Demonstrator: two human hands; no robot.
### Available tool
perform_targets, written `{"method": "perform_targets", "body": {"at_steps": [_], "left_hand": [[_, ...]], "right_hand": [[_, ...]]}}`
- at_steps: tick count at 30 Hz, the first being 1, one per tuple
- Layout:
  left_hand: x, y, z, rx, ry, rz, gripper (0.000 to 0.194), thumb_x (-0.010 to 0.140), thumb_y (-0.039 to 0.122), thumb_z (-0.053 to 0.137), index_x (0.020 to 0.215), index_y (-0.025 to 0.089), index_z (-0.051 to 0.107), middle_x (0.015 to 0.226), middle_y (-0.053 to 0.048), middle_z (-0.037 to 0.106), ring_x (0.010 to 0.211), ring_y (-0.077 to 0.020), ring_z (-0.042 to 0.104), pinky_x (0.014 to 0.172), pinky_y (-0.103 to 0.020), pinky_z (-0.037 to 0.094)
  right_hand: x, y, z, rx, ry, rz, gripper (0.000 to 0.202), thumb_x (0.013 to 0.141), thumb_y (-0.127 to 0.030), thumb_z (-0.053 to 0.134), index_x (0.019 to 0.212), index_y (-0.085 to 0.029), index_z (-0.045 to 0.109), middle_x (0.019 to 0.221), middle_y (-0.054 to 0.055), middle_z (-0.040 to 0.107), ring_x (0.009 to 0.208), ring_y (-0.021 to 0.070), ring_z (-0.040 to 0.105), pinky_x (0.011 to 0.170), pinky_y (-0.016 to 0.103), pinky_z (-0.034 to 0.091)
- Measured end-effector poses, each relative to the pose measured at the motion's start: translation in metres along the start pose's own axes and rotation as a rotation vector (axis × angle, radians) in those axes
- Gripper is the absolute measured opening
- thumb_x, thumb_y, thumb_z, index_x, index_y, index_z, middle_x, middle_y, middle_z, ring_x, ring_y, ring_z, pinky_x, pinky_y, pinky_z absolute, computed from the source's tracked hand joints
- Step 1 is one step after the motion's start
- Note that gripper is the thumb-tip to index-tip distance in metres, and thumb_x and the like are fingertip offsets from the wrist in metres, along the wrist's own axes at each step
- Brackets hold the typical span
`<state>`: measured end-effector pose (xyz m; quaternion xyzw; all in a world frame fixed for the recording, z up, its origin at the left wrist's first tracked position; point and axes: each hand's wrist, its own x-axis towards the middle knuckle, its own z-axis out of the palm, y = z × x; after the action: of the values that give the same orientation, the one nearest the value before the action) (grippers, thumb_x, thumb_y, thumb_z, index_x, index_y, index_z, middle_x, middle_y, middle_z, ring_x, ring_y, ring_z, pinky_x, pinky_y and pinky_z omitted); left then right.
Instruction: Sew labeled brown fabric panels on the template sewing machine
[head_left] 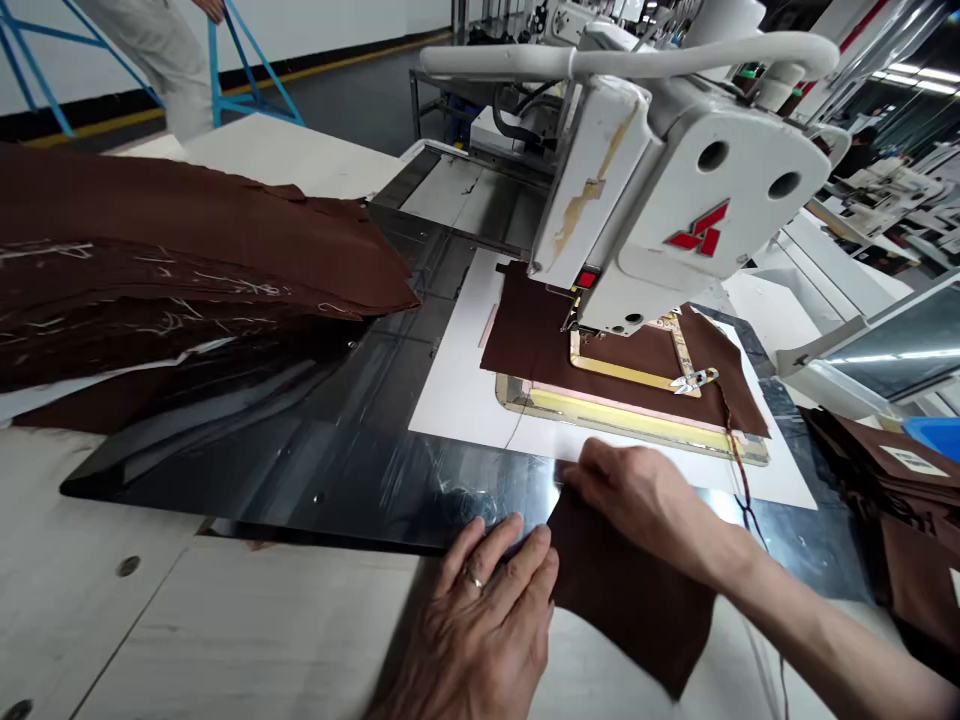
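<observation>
My right hand [637,495] pinches the upper edge of a dark brown fabric piece [634,610], which hangs over the front edge of the black metal plate. Flat beside it lies my left hand [491,620], a ring on one finger, its fingertips at the plate's edge and close to the fabric's left side. Just beyond my hands, another brown fabric piece [525,320] is under the sewing machine head [675,210], on a white sheet [457,400]. A pale yellow frame [622,373] rests on that fabric. Small thread snips [694,380] on a brown cord lie at the frame's corner.
A thick stack of brown fabric [225,250] with loose threads covers the left side of the black plate [315,460]. More brown pieces [892,470] with labels are piled at the right. A person in light trousers [169,60] stands by blue metal legs at the far left.
</observation>
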<state>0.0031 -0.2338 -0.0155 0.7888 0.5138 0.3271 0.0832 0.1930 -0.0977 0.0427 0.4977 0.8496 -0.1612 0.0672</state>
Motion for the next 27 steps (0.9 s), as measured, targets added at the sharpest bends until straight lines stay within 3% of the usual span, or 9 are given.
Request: {"method": "perform_targets", "body": {"at_steps": [5, 9, 14, 21, 27], "left_hand": [[0.001, -0.003, -0.002, 0.024, -0.007, 0.032, 0.031, 0.095, 0.019, 0.056, 0.124, 0.021, 0.069, 0.131, -0.002, 0.069, 0.127, -0.0224, 0.059, 0.119, -0.039, 0.032], [0.001, -0.003, -0.003, 0.036, -0.031, 0.04, 0.033, 0.095, 0.018, 0.055, 0.126, 0.022, 0.068, 0.135, -0.001, 0.068, 0.129, -0.0223, 0.057, 0.12, -0.04, 0.03], [0.001, -0.002, -0.002, 0.033, -0.037, 0.033, 0.032, 0.096, 0.017, 0.054, 0.125, 0.02, 0.068, 0.134, -0.001, 0.068, 0.13, -0.0215, 0.056, 0.123, -0.039, 0.024], [-0.003, -0.001, -0.001, 0.022, -0.033, 0.045, 0.036, 0.097, 0.018, 0.054, 0.131, 0.02, 0.065, 0.14, -0.003, 0.064, 0.134, -0.0253, 0.053, 0.123, -0.044, 0.025], [-0.002, 0.002, -0.005, 0.025, -0.036, 0.03, 0.039, 0.096, 0.018, 0.055, 0.134, 0.019, 0.063, 0.143, -0.004, 0.062, 0.136, -0.026, 0.052, 0.123, -0.045, 0.027]], "right_hand": [[-0.003, -0.002, -0.008, 0.181, -0.044, 0.003, 0.031, 0.1, -0.049, 0.052, 0.084, -0.023, 0.057, 0.063, 0.0, 0.062, 0.053, 0.0149, 0.051, 0.051, 0.027, 0.032], [-0.01, -0.009, 0.0, 0.179, -0.118, -0.044, 0.023, 0.1, -0.039, 0.052, 0.086, -0.022, 0.059, 0.067, 0.0, 0.063, 0.053, 0.0141, 0.05, 0.051, 0.027, 0.031], [-0.009, 0.003, 0.0, 0.283, -0.153, -0.039, 0.018, 0.099, -0.039, 0.054, 0.095, -0.024, 0.061, 0.071, -0.002, 0.065, 0.057, 0.0143, 0.054, 0.054, 0.026, 0.036], [-0.012, 0.003, -0.001, 0.234, -0.079, -0.007, 0.016, 0.097, -0.039, 0.057, 0.095, -0.023, 0.06, 0.075, -0.001, 0.066, 0.06, 0.015, 0.056, 0.056, 0.027, 0.038], [-0.025, 0.016, 0.009, 0.132, 0.101, 0.073, 0.021, 0.096, -0.044, 0.059, 0.102, -0.024, 0.057, 0.101, 0.003, 0.066, 0.078, 0.0197, 0.064, 0.065, 0.031, 0.042]]}}
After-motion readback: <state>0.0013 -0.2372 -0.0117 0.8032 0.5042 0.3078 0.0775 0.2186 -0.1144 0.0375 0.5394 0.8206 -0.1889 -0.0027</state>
